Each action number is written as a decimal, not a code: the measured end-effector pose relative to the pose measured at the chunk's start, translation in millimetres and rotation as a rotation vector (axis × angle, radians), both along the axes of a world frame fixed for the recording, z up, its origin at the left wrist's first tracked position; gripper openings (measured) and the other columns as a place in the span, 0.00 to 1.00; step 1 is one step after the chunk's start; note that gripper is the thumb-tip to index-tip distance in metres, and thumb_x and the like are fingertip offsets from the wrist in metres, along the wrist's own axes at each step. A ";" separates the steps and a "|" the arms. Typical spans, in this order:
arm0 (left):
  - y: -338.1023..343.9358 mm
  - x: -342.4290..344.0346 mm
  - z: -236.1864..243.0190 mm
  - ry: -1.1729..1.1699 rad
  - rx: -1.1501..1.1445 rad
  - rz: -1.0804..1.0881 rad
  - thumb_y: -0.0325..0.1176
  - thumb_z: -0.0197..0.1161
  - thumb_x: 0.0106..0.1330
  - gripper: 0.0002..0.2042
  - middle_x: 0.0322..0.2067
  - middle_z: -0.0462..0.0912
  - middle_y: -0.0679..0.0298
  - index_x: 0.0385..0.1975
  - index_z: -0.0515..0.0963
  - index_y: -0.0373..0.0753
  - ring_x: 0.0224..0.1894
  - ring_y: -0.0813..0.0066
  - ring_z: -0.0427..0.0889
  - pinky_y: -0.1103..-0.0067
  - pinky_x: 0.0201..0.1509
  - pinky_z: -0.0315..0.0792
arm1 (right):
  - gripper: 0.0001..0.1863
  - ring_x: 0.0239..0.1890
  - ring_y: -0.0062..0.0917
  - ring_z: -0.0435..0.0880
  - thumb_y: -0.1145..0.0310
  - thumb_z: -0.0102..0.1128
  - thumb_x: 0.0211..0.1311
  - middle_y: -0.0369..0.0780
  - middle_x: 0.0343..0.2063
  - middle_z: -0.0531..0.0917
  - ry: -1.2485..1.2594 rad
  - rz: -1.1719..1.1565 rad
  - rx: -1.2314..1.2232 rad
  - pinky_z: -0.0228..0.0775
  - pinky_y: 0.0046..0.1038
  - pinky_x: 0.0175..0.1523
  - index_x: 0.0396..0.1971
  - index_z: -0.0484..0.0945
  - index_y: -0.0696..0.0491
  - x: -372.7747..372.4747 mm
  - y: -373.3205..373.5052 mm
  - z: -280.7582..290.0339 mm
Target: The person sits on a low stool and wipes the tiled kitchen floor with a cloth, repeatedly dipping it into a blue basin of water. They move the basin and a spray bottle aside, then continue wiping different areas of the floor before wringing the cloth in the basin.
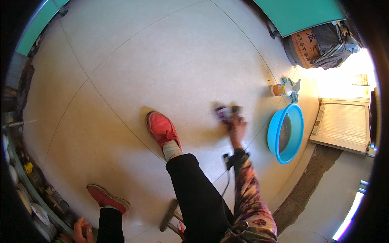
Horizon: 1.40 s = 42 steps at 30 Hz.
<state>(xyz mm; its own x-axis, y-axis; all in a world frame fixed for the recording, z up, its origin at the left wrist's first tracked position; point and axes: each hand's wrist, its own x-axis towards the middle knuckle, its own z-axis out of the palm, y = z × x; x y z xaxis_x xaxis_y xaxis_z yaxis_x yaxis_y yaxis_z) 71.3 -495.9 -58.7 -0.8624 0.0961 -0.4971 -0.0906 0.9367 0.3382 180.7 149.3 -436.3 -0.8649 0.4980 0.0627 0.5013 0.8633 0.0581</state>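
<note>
My right hand [238, 128] reaches down to the tiled floor, right of my red shoe. Its fingers are closed on a dark, bunched rag [225, 114], smeared by motion, so its exact shape cannot be made out. At the lower left, beside my bent knee, my left hand [83, 231] hangs with its fingers loosely curled and apart; nothing shows in it. A light blue basin [279, 137] with greyish water stands to the right of my right hand. Beyond it, a white spray bottle [282, 89] with an orange label lies beside a grey-green cloth [294, 96].
My red shoes [162, 127] stand on the floor, with a small stool [172, 216] between my legs. A gas cylinder [300, 50] with a dark bag over it is at the far right, by a green cabinet [300, 16]. Shelves with dishes [40, 214] line the left edge.
</note>
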 end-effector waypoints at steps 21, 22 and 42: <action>24.4 60.0 28.7 0.137 0.156 -0.010 0.23 0.51 0.66 0.19 0.41 0.78 0.57 0.57 0.71 0.33 0.41 0.69 0.77 0.73 0.49 0.72 | 0.35 0.51 0.38 0.69 0.75 0.51 0.52 0.40 0.49 0.71 -0.289 0.334 -0.317 0.62 0.47 0.54 0.62 0.69 0.28 211.1 -102.4 49.1; 22.2 60.5 26.8 0.136 0.156 -0.023 0.23 0.51 0.66 0.19 0.41 0.78 0.57 0.57 0.71 0.33 0.41 0.69 0.77 0.74 0.49 0.73 | 0.35 0.48 0.39 0.71 0.75 0.50 0.55 0.40 0.49 0.70 -0.431 0.150 -0.190 0.64 0.48 0.52 0.62 0.69 0.27 216.7 -84.1 51.6; -6.4 121.5 83.4 0.557 0.551 0.126 0.23 0.56 0.64 0.15 0.36 0.83 0.58 0.51 0.75 0.33 0.37 0.71 0.82 0.75 0.43 0.75 | 0.25 0.49 0.42 0.79 0.67 0.56 0.57 0.49 0.46 0.79 -0.277 0.232 -0.700 0.70 0.38 0.49 0.58 0.75 0.38 316.3 -117.4 151.6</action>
<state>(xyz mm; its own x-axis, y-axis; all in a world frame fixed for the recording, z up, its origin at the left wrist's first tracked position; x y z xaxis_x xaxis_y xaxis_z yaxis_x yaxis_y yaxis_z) 192.8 -502.3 24.7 -0.9909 0.0880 0.1018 0.1345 0.6155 0.7766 497.0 31.9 -284.7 -0.8900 0.1470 -0.4316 0.3504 0.8262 -0.4411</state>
